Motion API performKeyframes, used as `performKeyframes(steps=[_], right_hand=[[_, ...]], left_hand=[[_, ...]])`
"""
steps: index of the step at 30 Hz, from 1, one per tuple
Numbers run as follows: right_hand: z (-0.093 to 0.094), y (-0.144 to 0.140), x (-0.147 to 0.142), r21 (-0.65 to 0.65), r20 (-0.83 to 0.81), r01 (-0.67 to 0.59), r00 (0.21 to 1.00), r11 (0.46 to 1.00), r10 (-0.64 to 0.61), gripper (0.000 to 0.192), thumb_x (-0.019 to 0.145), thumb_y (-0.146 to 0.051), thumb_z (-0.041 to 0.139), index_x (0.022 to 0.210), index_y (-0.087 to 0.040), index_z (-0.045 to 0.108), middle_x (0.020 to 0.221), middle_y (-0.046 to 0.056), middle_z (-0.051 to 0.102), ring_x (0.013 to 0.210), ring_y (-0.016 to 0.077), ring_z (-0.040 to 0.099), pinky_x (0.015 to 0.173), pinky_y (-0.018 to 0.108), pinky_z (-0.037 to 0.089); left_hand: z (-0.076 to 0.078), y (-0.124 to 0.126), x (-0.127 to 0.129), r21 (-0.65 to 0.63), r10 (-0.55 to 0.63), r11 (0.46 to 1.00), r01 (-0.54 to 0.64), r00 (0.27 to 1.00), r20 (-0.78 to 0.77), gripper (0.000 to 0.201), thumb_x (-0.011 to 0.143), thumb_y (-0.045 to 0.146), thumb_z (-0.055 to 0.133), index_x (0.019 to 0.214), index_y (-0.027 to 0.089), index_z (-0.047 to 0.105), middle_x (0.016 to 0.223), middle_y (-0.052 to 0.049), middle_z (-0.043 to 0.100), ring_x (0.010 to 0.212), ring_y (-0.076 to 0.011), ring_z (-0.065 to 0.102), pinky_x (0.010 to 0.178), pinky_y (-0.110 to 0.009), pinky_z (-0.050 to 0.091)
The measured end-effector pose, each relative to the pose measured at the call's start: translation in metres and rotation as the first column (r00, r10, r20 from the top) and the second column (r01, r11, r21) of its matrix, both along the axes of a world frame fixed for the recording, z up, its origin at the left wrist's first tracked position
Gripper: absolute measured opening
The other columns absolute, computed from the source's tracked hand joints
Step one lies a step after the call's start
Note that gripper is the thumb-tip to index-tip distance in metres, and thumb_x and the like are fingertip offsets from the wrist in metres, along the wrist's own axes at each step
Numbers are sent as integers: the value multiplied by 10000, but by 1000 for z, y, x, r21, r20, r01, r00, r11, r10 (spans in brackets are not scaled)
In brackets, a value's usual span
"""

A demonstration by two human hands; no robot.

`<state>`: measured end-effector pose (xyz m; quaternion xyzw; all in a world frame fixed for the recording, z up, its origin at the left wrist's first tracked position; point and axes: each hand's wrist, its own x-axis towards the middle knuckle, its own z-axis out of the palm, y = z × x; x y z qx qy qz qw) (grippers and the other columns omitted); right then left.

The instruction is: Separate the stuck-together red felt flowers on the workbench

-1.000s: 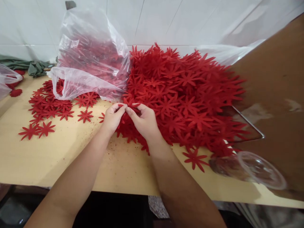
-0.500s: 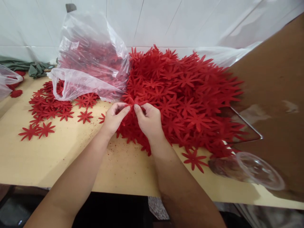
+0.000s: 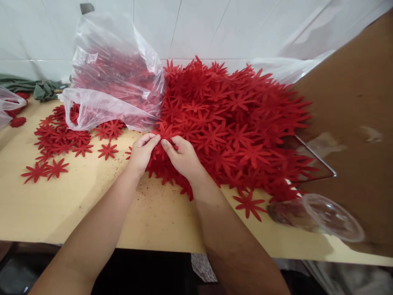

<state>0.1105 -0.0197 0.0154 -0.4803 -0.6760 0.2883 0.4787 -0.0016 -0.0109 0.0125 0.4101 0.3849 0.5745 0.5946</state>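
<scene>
In the head view, taking the paired hands as the centre of the dial and the wall as twelve, the left hand (image 3: 143, 152) and the right hand (image 3: 181, 156) nearly meet at the thumbs. Each has its thumb pressed towards the bent forefinger in a narrow pinch, and between them they grip a bright red, many-petalled, felt-like flower cut-out (image 3: 167, 132). This piece sits at twelve o'clock, just beyond the thumb tips; its lower petals are hidden by the fingers.

From one to three o'clock spreads a deep heap of matching red flower cut-outs (image 3: 239, 119). A crumpled, translucent white plastic bag (image 3: 118, 82) filled with red pieces stands between ten and eleven, touching the heap. A looser cluster of red flowers (image 3: 61, 137) lies towards nine on the pale yellow tabletop (image 3: 92, 196). One stray red flower (image 3: 250, 205) rests near four. Beyond it, between three and four, a clear round plastic tub (image 3: 333, 217) lies tipped beside a large brown panel (image 3: 353, 123).
</scene>
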Motion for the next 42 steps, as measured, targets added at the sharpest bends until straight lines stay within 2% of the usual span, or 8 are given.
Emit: performKeyframes(steps=[5,10,14,18,24,29,36,42], right_hand=[[-3,0,0,-15,-41,-87,995,996,87,181,772,-348,502,736,-170,506,687,-1,532,634,106,473,631,261,386],[-3,9,12,-1,-146,190,971,982,-188,133,717,-297,556,723,-181,492,615,-27,503,565,92,457,591,252,387],[-2,14,23,44,-217,388,903,920,-371,160,709,-325,579,725,-186,502,622,-14,526,568,104,473,589,265,399],[2,10,25,58,-106,372,925,926,-365,304,748,-441,538,589,-193,462,486,-40,419,475,85,371,485,244,321],[8,4,24,92,-20,446,895,890,-446,527,764,-537,482,464,-217,190,445,-66,171,440,53,177,418,250,160],[6,6,24,-3,-73,355,932,935,-354,546,724,-604,484,481,-215,188,464,-66,158,445,50,162,415,248,136],[5,4,13,-118,-170,-24,985,993,4,536,664,-682,473,499,-189,344,492,-50,273,471,53,237,433,221,220],[8,3,13,-112,-63,33,997,993,-40,556,655,-682,484,489,-199,265,481,-65,199,454,44,187,419,222,181]], left_hand=[[6,2,-5,-63,155,987,-149,983,98,156,672,198,587,571,156,476,500,74,469,450,-24,403,481,-162,333],[4,12,-23,-163,332,938,-307,930,158,164,699,199,540,588,178,421,452,88,383,366,-24,307,380,-176,228],[2,13,-25,-133,270,957,-256,958,96,136,708,222,561,615,178,472,485,83,416,398,-27,339,419,-185,274],[4,6,-13,-85,157,984,-154,987,24,153,726,228,569,606,164,498,498,73,442,451,-31,385,510,-189,342],[5,4,-9,-106,137,984,-139,990,-30,167,740,224,559,599,161,494,481,76,419,435,-29,365,496,-177,335],[6,0,-7,-36,38,999,-39,999,-21,165,700,258,611,611,160,514,512,69,455,465,-29,391,509,-177,344],[11,-8,-4,23,-156,988,156,988,5,166,636,281,677,644,153,571,627,43,557,581,-41,486,621,-197,388],[6,-1,-5,-25,-49,999,47,997,-62,179,687,251,616,602,162,488,516,70,463,460,-30,387,499,-187,323]])
